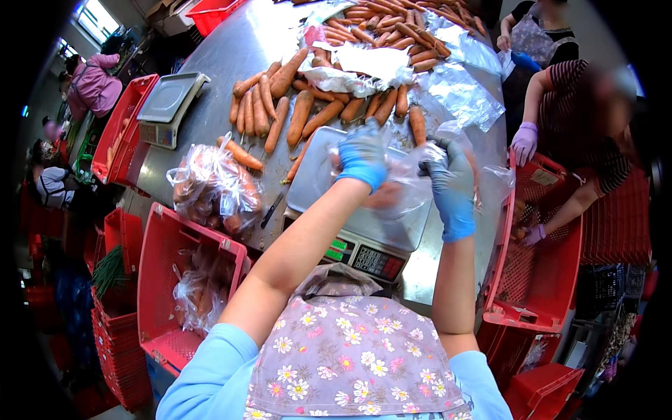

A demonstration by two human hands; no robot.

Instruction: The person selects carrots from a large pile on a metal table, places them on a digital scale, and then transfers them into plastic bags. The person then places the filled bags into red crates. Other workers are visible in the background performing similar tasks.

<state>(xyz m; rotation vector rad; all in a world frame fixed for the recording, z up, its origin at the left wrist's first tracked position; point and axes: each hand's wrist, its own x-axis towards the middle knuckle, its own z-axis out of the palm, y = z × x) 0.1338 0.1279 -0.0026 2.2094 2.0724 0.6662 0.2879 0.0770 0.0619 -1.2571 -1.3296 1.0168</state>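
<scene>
A clear plastic bag [401,184] with carrots in it is over the pan of a digital scale [304,184]. My right hand [452,181], in a blue glove with dark fingertips, pinches the bag's edge. My left hand [362,155], also gloved in blue, is beside the bag above the pan, its fingers blurred by motion. Loose carrots [302,113] lie just beyond the scale. To the left, a filled, tied plastic bag of carrots [215,186] sits on the metal table [199,105], near a dark box cutter [272,210].
A red crate [149,294] at left holds bagged carrots. A second scale [170,105] stands at the table's left edge. At the back lies an opened sack [362,63] amid piled carrots. A co-worker [572,121] on the right reaches into another red crate [541,278].
</scene>
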